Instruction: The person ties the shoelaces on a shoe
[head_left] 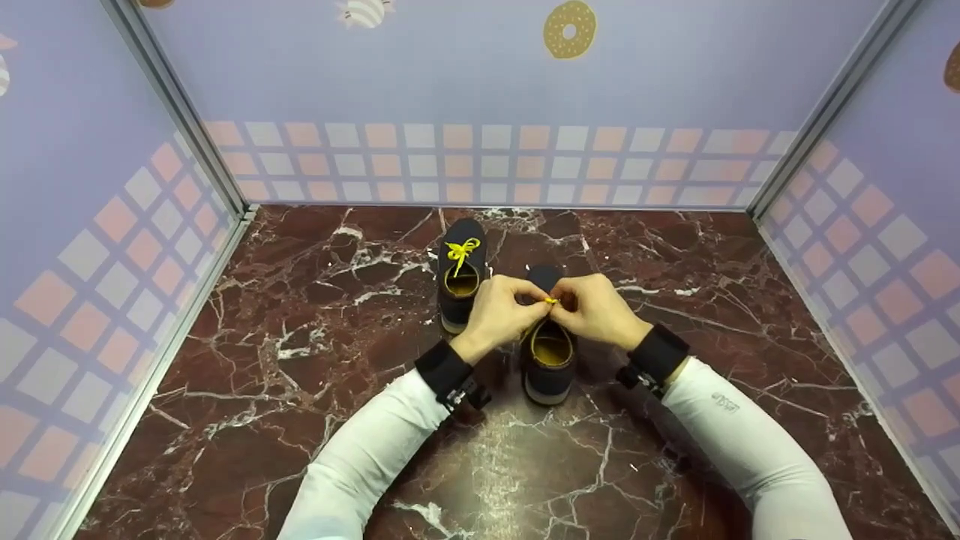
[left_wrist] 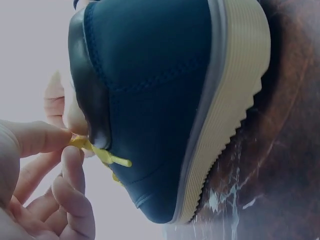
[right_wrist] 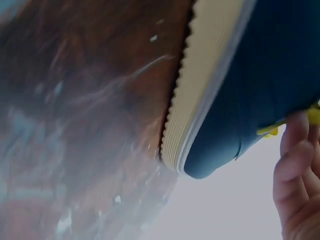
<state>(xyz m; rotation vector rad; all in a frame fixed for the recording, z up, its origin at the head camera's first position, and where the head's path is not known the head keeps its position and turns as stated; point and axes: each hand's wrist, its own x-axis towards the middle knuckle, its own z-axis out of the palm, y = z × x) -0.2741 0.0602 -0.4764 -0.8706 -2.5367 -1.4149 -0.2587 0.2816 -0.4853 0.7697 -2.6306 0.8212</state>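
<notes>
A dark blue shoe [head_left: 550, 375] with a cream sole stands between both hands, toe pointing away. Over its tongue the left hand [head_left: 504, 309] pinches a yellow shoelace [left_wrist: 80, 142] between thumb and finger. From the other side the right hand [head_left: 596, 307] pinches the same lace, its fingertips meeting the left ones in the head view. In the right wrist view a loose lace end [right_wrist: 270, 130] sticks out past the fingers. The hands hide most of the lacing. Left of them is the matching shoe [head_left: 450, 307], its yellow lace [head_left: 462, 253] tied in a bow.
Both shoes stand on a dark red marbled tabletop [head_left: 337, 330]. Patterned panels enclose it: a back wall [head_left: 450, 82], a left wall [head_left: 97, 247] and a right wall [head_left: 885, 240]. The left hand and wrist are close beside the matching shoe.
</notes>
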